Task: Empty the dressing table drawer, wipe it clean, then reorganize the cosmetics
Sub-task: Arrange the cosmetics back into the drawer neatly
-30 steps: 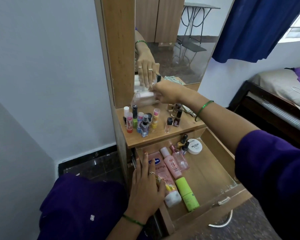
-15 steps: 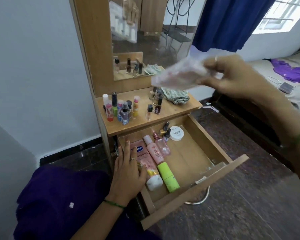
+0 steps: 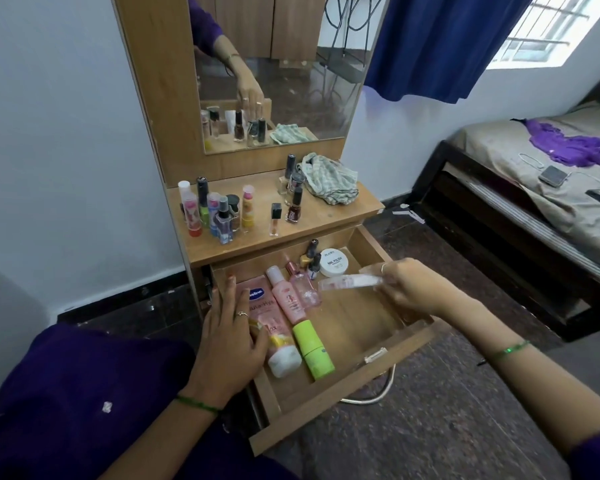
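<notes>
Over the open drawer (image 3: pixel 347 327), the right hand (image 3: pixel 409 289) pinched one end of a clear packet (image 3: pixel 349 281) (light, probably floppy and slippery). The left hand (image 3: pixel 229 341) lay flat, fingers straight, on the pink tube (image 3: pixel 269 320).

my sleeves are deep purple and a thin green bangle (image 3: pixel 510 350) circles my right wrist. in the light brown wooden drawer (image 3: pixel 368 327) lie a pink tube with a blue label (image 3: pixel 267 320), a pale pink bottle (image 3: pixel 286 296), a lime green stick (image 3: pixel 313 348) and a white jar with black lettering (image 3: pixel 334 262). the cloth (image 3: pixel 329 178) on the shelf is pale green checked, and the curtain (image 3: pixel 440 43) is dark blue.
</notes>
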